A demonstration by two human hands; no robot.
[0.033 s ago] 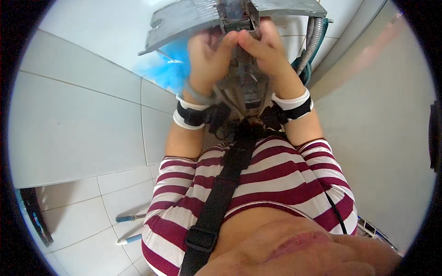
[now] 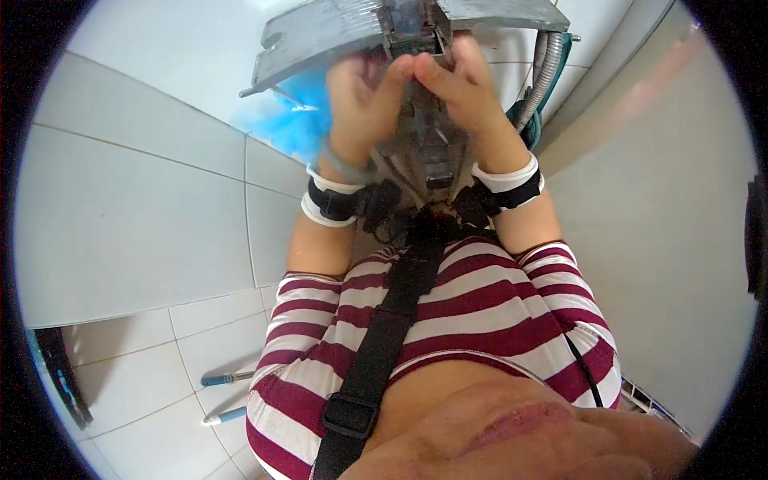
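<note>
At the top middle stands a grey metal machine with a wide curved plate (image 2: 320,46) and a dark, grimy central block (image 2: 413,36). Both of my hands are up against the front of this block. My left hand (image 2: 362,108) is closed at its left side, thumb pointing inward. From the right, my right hand (image 2: 466,90) is closed in the same way, and the two thumb tips almost meet. The other fingers curl behind, partly hidden, so whatever they pinch cannot be made out. Beside my left hand is a bright blue, blurred, crumpled thing (image 2: 292,116).
A ribbed metal hose (image 2: 547,76) and a dark green cord (image 2: 531,132) hang right of the machine. A large pale panel (image 2: 664,176) borders the right side. Two blue-handled tools (image 2: 218,380) lie on white tiles (image 2: 132,376) at lower left, near a dark object (image 2: 68,380).
</note>
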